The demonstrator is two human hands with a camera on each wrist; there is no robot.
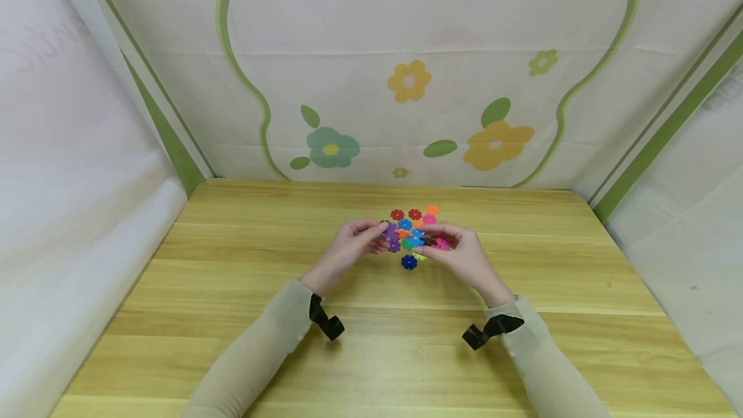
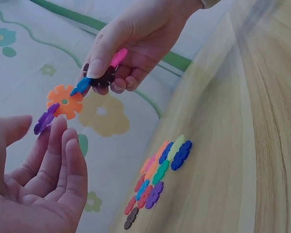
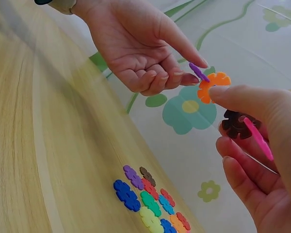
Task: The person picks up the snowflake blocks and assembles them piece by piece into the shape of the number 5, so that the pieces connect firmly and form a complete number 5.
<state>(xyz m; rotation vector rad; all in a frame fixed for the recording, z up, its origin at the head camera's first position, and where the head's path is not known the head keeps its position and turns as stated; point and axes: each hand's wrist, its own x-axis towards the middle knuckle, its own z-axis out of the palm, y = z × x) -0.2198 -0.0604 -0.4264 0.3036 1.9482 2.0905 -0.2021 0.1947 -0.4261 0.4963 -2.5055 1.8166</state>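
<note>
Both hands are raised above the table at a small chain of interlocking flower-shaped plastic discs. My left hand (image 1: 355, 238) has thumb and fingertips around the purple disc (image 2: 46, 119) at one end; a narrow gap shows by the thumb in the left wrist view. Slotted into that disc is an orange disc (image 2: 65, 101), followed by a blue disc (image 2: 81, 85). With thumb and fingers, my right hand (image 1: 464, 253) pinches the chain near the dark brown disc (image 3: 236, 124). A pink disc (image 3: 258, 138) sticks out from the brown one; my right fingers hide part of the chain.
Loose flower discs lie flat in a cluster below the hands, among them a dark blue disc (image 3: 126, 195), a green disc (image 3: 151, 203) and a loose purple disc (image 3: 133, 177). The wooden table (image 1: 400, 366) ends at a flower-printed cloth (image 1: 360, 76) behind.
</note>
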